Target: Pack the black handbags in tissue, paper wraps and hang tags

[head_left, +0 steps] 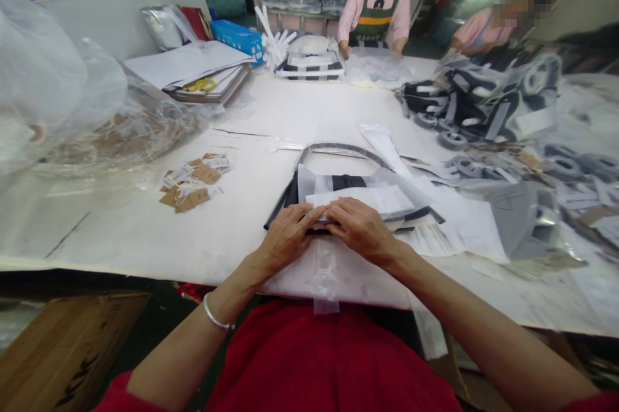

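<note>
In front of me on the table lies a black handbag, its striped handle standing up in an arc. White paper covers part of its front. My left hand is closed on the near edge of the paper, fingertips pressed against the bag. Beside it, almost touching, my right hand pinches the same paper with curled fingers. A strip of clear plastic hangs from below the bag over the table edge.
Brown cardboard tags lie to the left, near crumpled clear plastic. Papers with yellow scissors are farther back. Wrapped grey-and-black bag parts crowd the right. A co-worker handles plastic across the white table.
</note>
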Demonstrator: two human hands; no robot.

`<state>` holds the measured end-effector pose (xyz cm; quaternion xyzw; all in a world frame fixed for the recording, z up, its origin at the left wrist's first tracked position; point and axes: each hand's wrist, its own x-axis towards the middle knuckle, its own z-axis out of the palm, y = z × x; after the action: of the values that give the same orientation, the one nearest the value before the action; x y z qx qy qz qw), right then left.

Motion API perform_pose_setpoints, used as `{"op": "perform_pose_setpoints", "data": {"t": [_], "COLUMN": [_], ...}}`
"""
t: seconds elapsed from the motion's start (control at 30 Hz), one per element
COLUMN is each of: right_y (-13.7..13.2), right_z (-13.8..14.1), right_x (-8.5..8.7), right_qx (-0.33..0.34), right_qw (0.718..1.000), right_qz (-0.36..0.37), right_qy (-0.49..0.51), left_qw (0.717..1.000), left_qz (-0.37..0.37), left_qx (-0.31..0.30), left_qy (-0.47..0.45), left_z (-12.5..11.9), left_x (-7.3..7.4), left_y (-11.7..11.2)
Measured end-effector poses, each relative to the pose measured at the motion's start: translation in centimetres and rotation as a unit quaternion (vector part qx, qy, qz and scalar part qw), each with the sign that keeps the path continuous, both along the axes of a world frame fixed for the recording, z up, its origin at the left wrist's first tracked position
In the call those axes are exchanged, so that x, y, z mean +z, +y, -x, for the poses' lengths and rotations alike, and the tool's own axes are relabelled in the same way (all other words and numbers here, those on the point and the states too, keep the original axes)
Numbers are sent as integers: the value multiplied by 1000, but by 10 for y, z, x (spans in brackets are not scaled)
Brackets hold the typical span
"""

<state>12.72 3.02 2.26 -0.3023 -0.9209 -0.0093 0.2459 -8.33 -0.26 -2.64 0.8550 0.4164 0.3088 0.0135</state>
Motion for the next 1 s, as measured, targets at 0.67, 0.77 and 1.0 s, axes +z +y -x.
{"op": "perform_pose_setpoints", "data": {"t": [0.67, 0.77, 1.0], "right_y": [-11, -30, -87], "right_z": [-4, -20, -32], "right_x": [-16, -6, -36], "right_qx": [12, 85, 128], "right_qw": [997, 995, 985], "right_qz": [21, 39, 76], "right_qy": [68, 35, -88], "left_qw": [990, 991, 995], "left_qz": [-86, -76, -60], "left_qx": [-16, -37, -25], "left_qy": [-109, -100, -74], "left_z": [-13, -12, -11], "left_x": [-7, -6, -6], "left_y": [7, 5, 2]}}
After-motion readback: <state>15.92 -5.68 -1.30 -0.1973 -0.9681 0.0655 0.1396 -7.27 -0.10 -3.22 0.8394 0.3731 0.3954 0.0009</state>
